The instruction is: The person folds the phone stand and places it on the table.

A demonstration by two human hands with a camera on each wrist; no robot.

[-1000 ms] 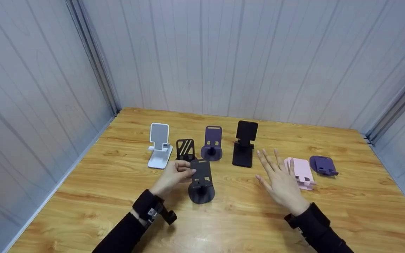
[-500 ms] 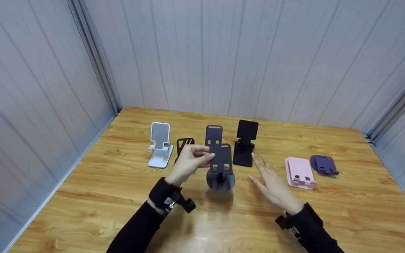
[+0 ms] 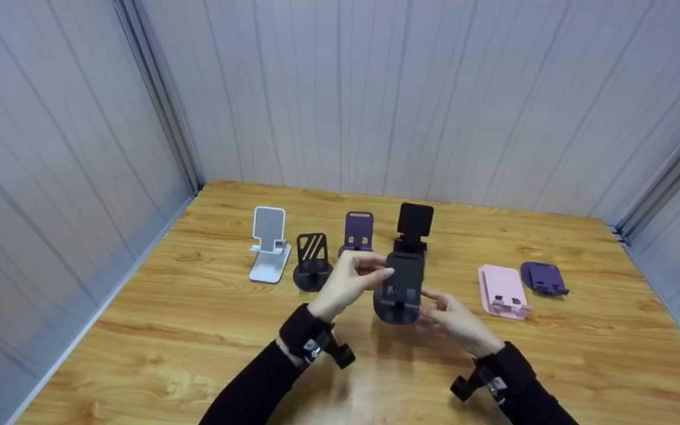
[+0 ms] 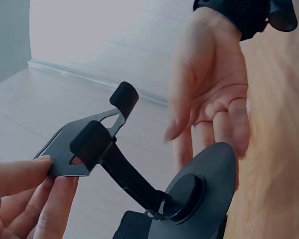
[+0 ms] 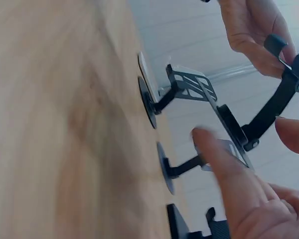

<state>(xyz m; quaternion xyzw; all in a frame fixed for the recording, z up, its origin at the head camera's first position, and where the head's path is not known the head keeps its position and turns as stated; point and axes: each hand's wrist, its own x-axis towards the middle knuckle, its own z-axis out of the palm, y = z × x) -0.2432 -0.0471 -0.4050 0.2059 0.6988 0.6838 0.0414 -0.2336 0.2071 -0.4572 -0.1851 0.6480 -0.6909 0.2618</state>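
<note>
A black phone stand (image 3: 406,273) with a round base is held up off the table. My left hand (image 3: 345,286) pinches the left edge of its back plate between thumb and fingers. In the left wrist view, the stand's arm reaches from the slotted plate (image 4: 65,144) to the round base (image 4: 217,174). At the base's right side is my right hand (image 3: 457,323), palm turned toward it. Its fingers (image 5: 224,169) extend by the base disc with the thumb apart; some fingertips are hidden behind the disc.
Behind stand a white phone stand (image 3: 269,227), a black slotted one (image 3: 313,254), a purple one (image 3: 358,227) and a taller black one (image 3: 415,219). Folded pink (image 3: 500,283) and purple (image 3: 543,277) stands lie at the right. Panelled walls (image 3: 363,100) enclose the wooden table (image 3: 157,330).
My left hand has lifted the black phone stand and carried it right. My right hand has moved left from beside the pink stand to the base, its palm turning inward.
</note>
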